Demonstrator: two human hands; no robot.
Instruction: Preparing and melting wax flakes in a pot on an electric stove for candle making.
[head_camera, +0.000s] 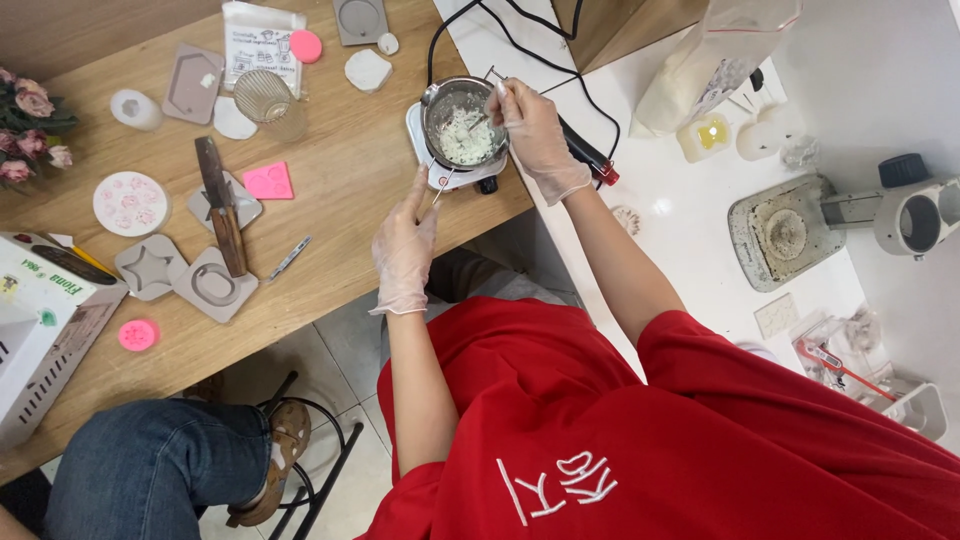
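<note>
A small metal pot (440, 100) with white flaky wax in it sits on a white electric hot plate (418, 125) at the wooden table's right end. My right hand (535, 130), in a clear glove, grips a thin metal stirrer (482, 120) whose tip is in the wax. My gloved left hand (405, 245) reaches up from below and pinches the pot's thin wire handle (443, 188) at the front of the hot plate.
Grey silicone moulds (215, 285), a brown-handled knife (222, 205), pink moulds (268, 181), a ribbed glass (265, 98) and a white box (40, 320) lie on the wooden table (330, 200). Black cables (590, 100) run right. Another person's jeans leg (150, 465) is lower left.
</note>
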